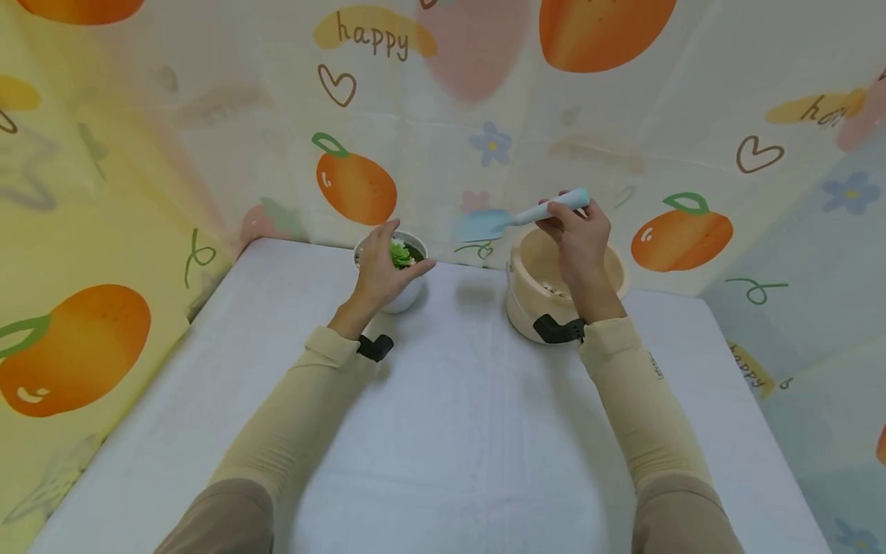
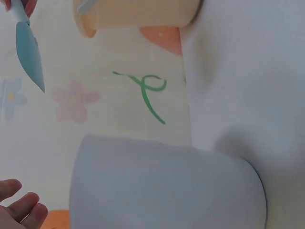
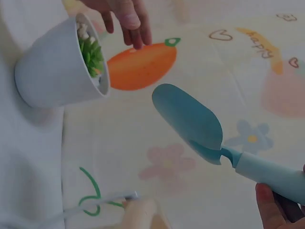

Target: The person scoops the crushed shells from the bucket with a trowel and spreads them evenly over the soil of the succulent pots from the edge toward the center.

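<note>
Plainly, "happy" [image 1: 374,38] marks the backdrop [image 1: 408,108]; right hand [image 1: 580,238] grips trowel [image 3: 193,121]

Shows a printed backdrop [image 1: 588,108] closing in the rear and both sides, cream behind, yellow at the left flank, bluish grey at the right. Bears orange fruits [image 1: 357,187], brown heart outlines [image 1: 337,85], blue flowers [image 1: 491,144], a pink flower [image 3: 167,164], green curls [image 2: 143,86] and the word "happy" [image 1: 374,36] on a yellow smear. Hangs with faint creases. Includes a table [image 1: 443,477] under a white cover [image 1: 477,392], with its far edge meeting the backdrop and light wrinkles across the top. Carries small dark marks [image 1: 655,366] at its right, possibly lettering, too small to read. Receives soft, rather dim light, with diffuse shadows on the cover.
</note>
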Tool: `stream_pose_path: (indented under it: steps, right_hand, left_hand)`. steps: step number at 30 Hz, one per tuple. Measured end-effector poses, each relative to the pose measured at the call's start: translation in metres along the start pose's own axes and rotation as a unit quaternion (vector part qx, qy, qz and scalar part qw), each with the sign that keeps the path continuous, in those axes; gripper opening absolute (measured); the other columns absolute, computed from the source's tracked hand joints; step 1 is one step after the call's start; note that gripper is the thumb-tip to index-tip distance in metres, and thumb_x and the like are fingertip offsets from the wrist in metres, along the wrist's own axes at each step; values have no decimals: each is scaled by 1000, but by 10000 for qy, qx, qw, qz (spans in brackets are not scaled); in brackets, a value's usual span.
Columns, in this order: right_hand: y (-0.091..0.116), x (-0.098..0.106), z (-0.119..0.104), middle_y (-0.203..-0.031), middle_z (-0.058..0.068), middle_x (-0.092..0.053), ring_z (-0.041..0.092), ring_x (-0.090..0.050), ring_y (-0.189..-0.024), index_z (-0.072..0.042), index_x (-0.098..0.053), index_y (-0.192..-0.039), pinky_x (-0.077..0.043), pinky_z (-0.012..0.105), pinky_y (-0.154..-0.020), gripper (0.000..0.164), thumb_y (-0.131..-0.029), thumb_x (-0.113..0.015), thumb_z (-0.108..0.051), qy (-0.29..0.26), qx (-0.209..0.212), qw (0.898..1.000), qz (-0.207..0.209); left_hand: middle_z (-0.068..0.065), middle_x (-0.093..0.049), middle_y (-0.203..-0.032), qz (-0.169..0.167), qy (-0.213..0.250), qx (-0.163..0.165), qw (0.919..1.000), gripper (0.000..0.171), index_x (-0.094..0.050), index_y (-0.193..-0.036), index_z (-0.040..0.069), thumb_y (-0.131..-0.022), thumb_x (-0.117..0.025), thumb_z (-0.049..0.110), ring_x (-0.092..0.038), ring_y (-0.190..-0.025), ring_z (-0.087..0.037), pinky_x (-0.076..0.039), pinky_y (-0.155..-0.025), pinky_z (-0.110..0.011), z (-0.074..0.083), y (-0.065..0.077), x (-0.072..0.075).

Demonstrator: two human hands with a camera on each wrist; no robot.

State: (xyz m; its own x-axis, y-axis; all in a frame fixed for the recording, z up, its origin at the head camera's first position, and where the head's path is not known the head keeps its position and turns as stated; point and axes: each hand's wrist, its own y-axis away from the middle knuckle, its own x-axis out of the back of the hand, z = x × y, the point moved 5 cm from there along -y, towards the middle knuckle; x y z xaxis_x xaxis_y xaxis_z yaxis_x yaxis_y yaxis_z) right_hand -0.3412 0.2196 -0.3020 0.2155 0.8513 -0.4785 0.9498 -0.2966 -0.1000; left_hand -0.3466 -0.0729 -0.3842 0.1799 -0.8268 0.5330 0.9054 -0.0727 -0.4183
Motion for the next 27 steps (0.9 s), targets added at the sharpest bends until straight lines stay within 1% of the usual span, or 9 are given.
stream_pose_path:
  steps: [4, 7, 10, 14, 18, 21, 24, 27]
  right_hand:
    - [0, 14, -11, -86, 10, -70, 20, -73, -77, -3, -61, -98, -60, 30, -76, 13, -88, -66, 4, 105, 141, 9998, -44]
    - [1, 25, -19, -87, 11, -70, 20, -73, -78, -2, -60, -99, -60, 30, -76, 14, -88, -66, 3, 166, 245, 9995, -89]
    - [3, 35, -25, -86, 11, -70, 21, -73, -78, 0, -60, -99, -60, 32, -76, 15, -87, -67, 4, 36, 243, 9996, -136]
    - [2, 48, -32, -85, 11, -71, 22, -74, -78, 0, -60, -100, -60, 33, -76, 16, -86, -68, 4, -35, 248, 9994, -221]
    - [-1, 60, -41, -86, 10, -70, 21, -74, -78, 0, -61, -100, -59, 31, -74, 17, -86, -70, 2, 306, 325, 9986, -289]
    - [-2, 70, -46, -88, 10, -69, 20, -74, -78, 1, -60, -101, -59, 31, -74, 19, -85, -70, 2, 476, 258, 9981, -293]
    - [-4, 79, -50, -89, 9, -69, 19, -74, -79, 0, -59, -103, -59, 30, -75, 20, -86, -69, 3, 547, 189, 9981, -202]
    - [-6, 87, -55, -87, 8, -69, 18, -73, -79, -1, -60, -100, -59, 28, -74, 17, -86, -68, 4, 656, 287, 9974, -43]
  left_hand:
    - [-19, -37, -151, -187, 53, -192, 9996, 88, -36, -147, 1, -80, -78, 39, -32, -141, -36, -27, -116, -56, 10, -2, -10]
    - [-19, -38, -150, -263, 80, -321, 9991, 86, -36, -146, 0, -81, -78, 37, -33, -140, -36, -27, -116, -53, 17, -3, -18]
    - [-18, -39, -150, -305, 117, -352, 9988, 85, -37, -146, 0, -81, -77, 37, -33, -140, -35, -27, -117, -51, 23, -2, -24]
    - [-18, -39, -150, -435, 162, -283, 9985, 84, -37, -146, 1, -82, -76, 38, -33, -141, -34, -28, -117, -51, 30, -1, -35]
    - [-17, -37, -152, -686, 195, -180, 9973, 83, -36, -148, 3, -84, -74, 39, -34, -141, -34, -29, -116, -52, 35, 0, -48]
    - [-16, -36, -152, -836, 238, -116, 9961, 83, -36, -148, 4, -84, -74, 39, -35, -141, -33, -31, -115, -52, 38, 2, -60]
    - [-15, -37, -152, -948, 324, -87, 9949, 81, -35, -149, 5, -85, -73, 39, -35, -141, -33, -32, -115, -51, 40, 3, -71]
    - [-14, -37, -152, -1089, 451, -62, 9930, 81, -35, -149, 6, -86, -72, 40, -34, -141, -33, -32, -115, -51, 43, 4, -82]
